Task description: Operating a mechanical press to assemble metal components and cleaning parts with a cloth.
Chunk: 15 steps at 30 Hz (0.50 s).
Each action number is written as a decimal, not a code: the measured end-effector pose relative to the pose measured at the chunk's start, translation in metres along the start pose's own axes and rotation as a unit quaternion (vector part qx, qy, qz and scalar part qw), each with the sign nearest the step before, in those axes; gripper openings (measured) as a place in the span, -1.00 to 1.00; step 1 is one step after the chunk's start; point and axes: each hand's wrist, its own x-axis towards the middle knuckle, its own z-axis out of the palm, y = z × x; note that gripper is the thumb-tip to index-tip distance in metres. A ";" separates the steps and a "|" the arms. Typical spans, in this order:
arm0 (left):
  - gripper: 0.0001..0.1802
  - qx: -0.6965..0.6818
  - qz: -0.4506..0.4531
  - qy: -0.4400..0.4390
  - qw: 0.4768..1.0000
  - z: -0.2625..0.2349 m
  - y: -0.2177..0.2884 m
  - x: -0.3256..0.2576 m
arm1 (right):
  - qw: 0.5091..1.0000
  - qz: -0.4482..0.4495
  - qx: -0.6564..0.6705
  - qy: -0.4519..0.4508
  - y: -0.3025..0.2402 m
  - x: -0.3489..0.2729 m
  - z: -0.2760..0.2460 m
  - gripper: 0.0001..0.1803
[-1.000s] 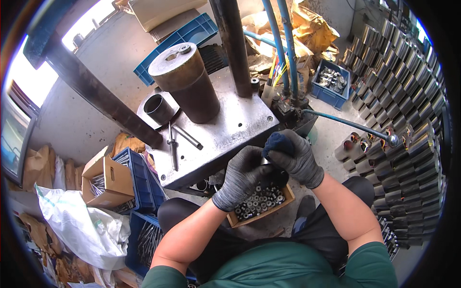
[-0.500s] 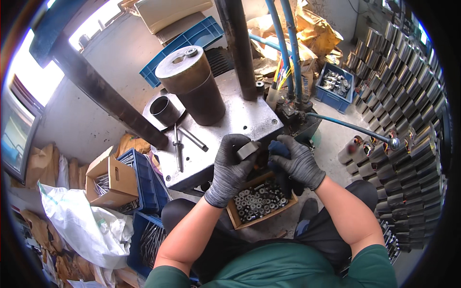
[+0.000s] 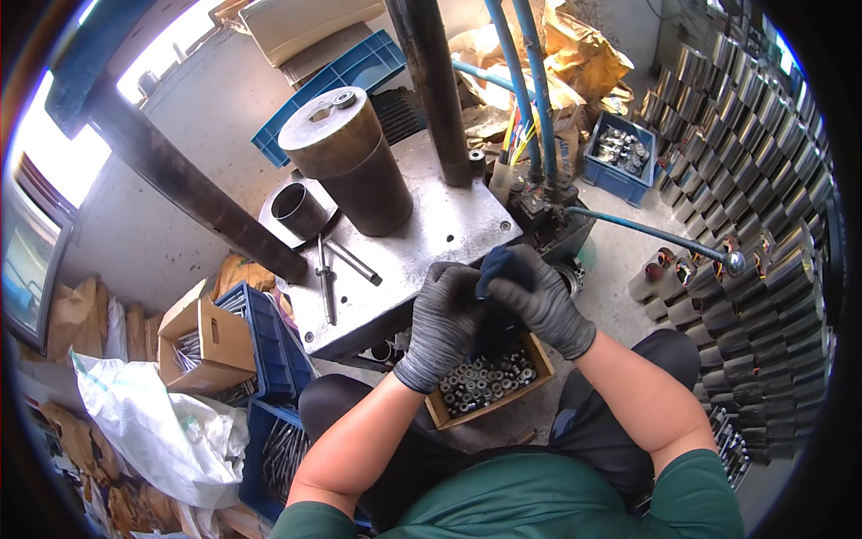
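My right hand (image 3: 545,310), in a grey knit glove, is closed on a dark blue cloth (image 3: 496,325) that hangs down between my hands. My left hand (image 3: 443,316), gloved alike, is curled up against the cloth. The small grey metal block that it gripped half a second ago is now hidden behind fingers and cloth. Below my hands a cardboard box (image 3: 544,366) holds several small metal rings (image 3: 485,384). Ahead, on a steel press table (image 3: 431,216), lie a stepped shaft (image 3: 325,286) and a plain rod (image 3: 353,260).
A tall steel cylinder (image 3: 368,175) with a ring (image 3: 343,99) on top and a short sleeve (image 3: 299,209) stand on the table between dark columns (image 3: 435,99). A blue lever (image 3: 646,232) juts out rightward. Stacked metal tubes (image 3: 718,296) line the right; crates of shafts (image 3: 280,454) stand left.
My hands have come together, and the cloth has moved left against my left hand, covering the metal block. The view has shifted slightly.
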 end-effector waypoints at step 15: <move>-0.39 -0.488 -0.172 -0.042 0.855 -0.027 0.027 0.005 | 0.905 -0.010 -0.425 0.014 0.005 -0.001 -0.049 -0.53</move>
